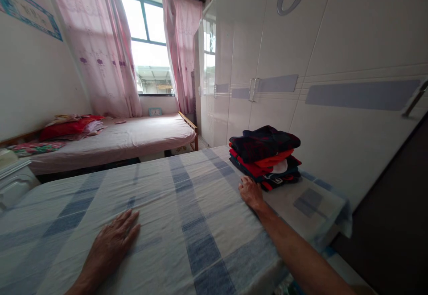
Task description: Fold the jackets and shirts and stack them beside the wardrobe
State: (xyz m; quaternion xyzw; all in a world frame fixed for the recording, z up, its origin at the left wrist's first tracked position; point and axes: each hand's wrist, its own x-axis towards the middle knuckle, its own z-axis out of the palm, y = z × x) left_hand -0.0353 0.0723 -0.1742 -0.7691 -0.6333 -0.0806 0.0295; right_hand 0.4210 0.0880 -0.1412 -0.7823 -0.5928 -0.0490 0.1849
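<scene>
My left hand (115, 237) lies flat on the bed sheet (154, 205), a white one with blue-grey blocks, with its fingers stretched out. Beside the near left edge of a stack of folded clothes (265, 154), my right hand (250, 191) rests on the same sheet. Its fingers are slightly bent and apart, with nothing visible in them. A dark checked garment (264, 142) tops the stack; red, orange and black pieces show beneath it. Whether the right hand touches the stack is hard to make out.
White wardrobes (281, 63) with metal handles line the right side. Across the room stands another bed (143, 136) with a pink sheet and a heap of red bedding (72, 127). Pink curtains (96, 40) frame the window. A white cabinet (16, 181) stands at the left edge.
</scene>
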